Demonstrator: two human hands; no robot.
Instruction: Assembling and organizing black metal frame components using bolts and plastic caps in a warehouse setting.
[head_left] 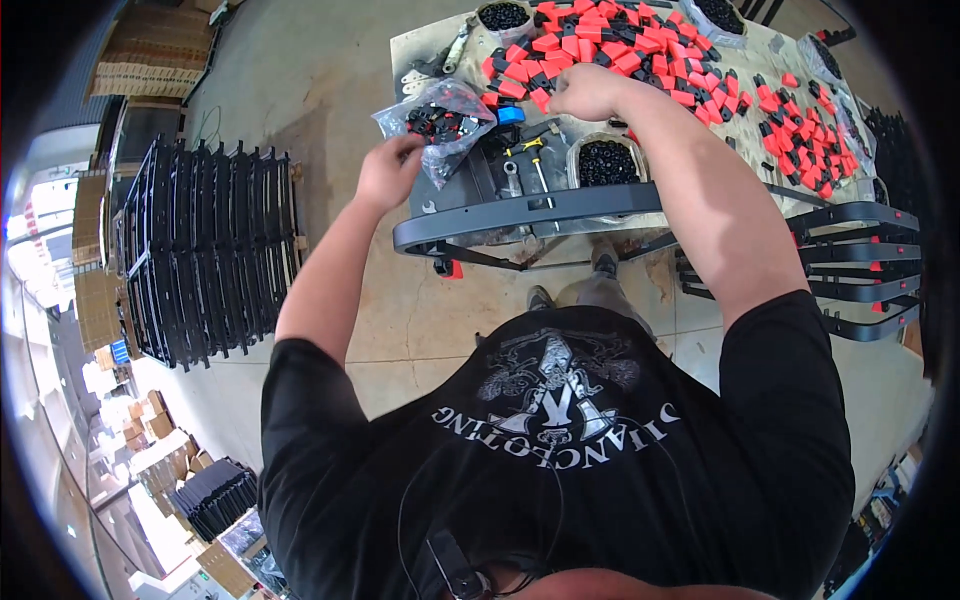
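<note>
Clear plastic bag (440, 163), upper middle of the frame, jumbled contents kinda hard to make out; left hand (390, 172) pinches its edge, right hand (588, 93) half-curled at red blocks (622, 62), can't tell if gripping.

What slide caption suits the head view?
Left hand at a bag of small parts, right hand at a heap of red-and-black pieces, dark frame by the table.

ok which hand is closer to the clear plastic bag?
Left. The left hand is at the near left edge of the plastic bag, fingers apparently touching it. The right hand is off to its right, by the red pieces.
</note>
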